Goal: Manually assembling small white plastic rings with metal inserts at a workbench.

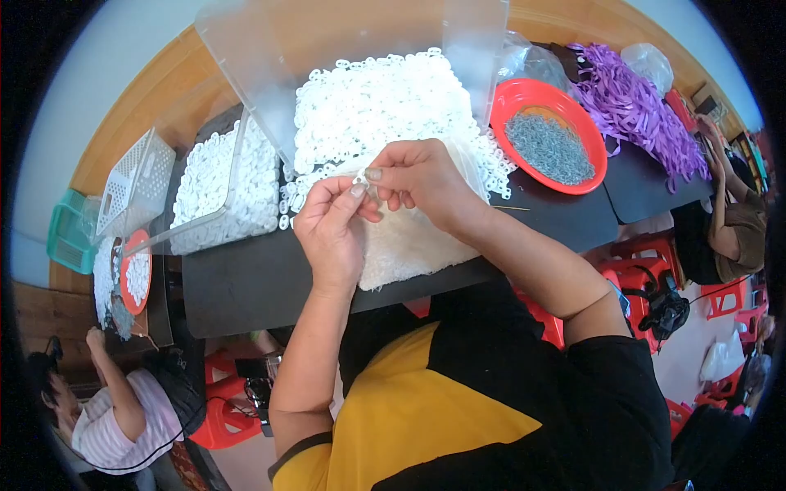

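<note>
Above the cloth, my left hand (329, 225) and my right hand (430, 182) meet, both with thumb and fingers pinched together. Between their fingertips is a small white plastic piece (359, 178), mostly covered by the fingers. Under my hands lies a fluffy off-white cloth (417, 252) on the dark table. Just beyond it, a heap of similar small white plastic pieces with holes (381, 106) fills the mouth of a clear plastic bin (237, 49) and spills out around it.
Left stands another clear bin with white pieces (221, 180), then a white basket (135, 184) and a green basket (70, 233). At right are a red bowl (596, 155) of small metal parts, a thin stick (512, 208) and purple ribbons (634, 106). Other people sit at both sides.
</note>
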### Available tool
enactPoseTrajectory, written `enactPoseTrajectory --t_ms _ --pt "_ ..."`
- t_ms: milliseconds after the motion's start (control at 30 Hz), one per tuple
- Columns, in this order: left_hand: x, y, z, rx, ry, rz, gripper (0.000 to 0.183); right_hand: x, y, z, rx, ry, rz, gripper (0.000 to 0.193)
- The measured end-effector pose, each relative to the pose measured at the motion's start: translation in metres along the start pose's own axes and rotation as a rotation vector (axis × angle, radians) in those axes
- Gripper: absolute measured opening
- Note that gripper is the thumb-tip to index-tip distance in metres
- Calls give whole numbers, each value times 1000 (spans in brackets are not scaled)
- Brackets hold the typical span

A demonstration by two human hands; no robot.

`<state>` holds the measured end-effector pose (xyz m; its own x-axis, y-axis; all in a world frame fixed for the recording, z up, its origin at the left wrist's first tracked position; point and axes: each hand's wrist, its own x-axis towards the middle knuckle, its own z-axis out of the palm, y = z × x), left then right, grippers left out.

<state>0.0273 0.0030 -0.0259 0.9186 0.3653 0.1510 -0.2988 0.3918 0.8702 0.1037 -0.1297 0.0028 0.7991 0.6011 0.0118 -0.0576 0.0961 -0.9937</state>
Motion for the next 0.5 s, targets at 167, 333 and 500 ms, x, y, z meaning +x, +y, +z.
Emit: enactPoseTrajectory --t_ms 167,333,500 --pt "3 1 -2 -72 -60 -9 15 -1 -5 -6 69 -23 49 13" --pt "1 7 1 -15 -108 -11 29 1 -9 -12 46 -69 94 14" --pt "2 7 -3 -2 -173 26 31 0 -15 -21 40 -240 96 14"
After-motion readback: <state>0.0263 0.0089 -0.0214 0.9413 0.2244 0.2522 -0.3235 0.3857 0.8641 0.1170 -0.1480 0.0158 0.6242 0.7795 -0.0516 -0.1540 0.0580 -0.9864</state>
